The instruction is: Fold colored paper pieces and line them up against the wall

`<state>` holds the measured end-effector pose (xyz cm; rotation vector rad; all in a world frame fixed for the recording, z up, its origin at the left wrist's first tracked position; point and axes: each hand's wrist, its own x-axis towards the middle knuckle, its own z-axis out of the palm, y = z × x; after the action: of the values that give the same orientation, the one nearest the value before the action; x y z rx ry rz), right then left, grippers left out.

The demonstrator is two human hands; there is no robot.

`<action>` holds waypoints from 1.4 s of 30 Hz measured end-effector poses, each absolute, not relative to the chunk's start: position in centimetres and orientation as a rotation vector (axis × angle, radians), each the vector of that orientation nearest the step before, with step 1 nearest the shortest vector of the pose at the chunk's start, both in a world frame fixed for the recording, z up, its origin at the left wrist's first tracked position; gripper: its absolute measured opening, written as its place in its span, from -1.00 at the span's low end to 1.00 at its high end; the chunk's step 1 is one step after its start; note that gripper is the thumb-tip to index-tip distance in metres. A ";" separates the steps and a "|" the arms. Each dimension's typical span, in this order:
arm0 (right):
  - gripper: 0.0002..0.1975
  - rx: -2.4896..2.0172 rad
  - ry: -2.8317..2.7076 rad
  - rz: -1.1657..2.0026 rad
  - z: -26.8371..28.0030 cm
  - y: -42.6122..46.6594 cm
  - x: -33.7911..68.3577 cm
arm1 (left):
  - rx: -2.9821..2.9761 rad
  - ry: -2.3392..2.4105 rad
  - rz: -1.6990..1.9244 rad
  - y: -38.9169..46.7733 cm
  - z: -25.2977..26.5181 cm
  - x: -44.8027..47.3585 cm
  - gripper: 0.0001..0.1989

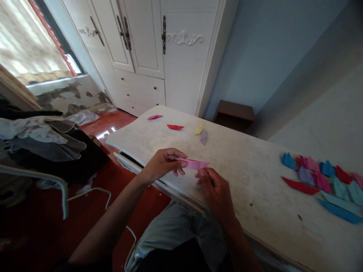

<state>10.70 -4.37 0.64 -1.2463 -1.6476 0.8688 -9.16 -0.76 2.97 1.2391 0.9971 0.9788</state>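
A pink folded paper boat [194,164], long and pointed at its right end, is held between my two hands above the near edge of the table. My left hand [167,162] pinches its left end between thumb and fingers. At the lower right side, my right hand [214,185] grips it with thumb and forefinger. Beyond my hands lie a red folded paper piece [175,127], a magenta one [154,117], a yellow one [199,129] and a lilac one [203,137].
The white table [241,170] has an open drawer [129,160] on its near side. Several folded paper shapes [321,181] cluster at the right, with a red paper strip [300,186] and a blue one [340,211] before them. A white wardrobe [181,79] and brown box shelf [235,107] stand behind.
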 end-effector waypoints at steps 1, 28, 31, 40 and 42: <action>-0.67 -1.228 -1.637 0.876 0.7 -4.4 10.7 | 1.224 1.010 1.000 -0.9 2.7 -8.6 -0.63; -0.61 -1.412 -1.158 0.608 1.0 -7.9 21.7 | 1.372 0.827 0.907 0.2 3.4 6.9 -0.74; -0.61 -1.489 -1.087 0.491 0.9 -9.1 25.3 | 1.422 0.755 0.767 0.6 3.3 11.3 -0.84; -0.64 -1.826 -1.071 0.156 0.3 -11.7 33.1 | 1.714 0.827 0.537 2.3 0.9 20.4 -0.93; -0.69 -1.827 -1.137 0.173 -0.1 -11.7 33.7 | 1.818 0.849 0.512 2.6 0.7 21.0 -0.92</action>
<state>33.73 -11.75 -0.14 -1.8270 -1.1366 0.1726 20.99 2.56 0.70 1.8181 0.8489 0.5119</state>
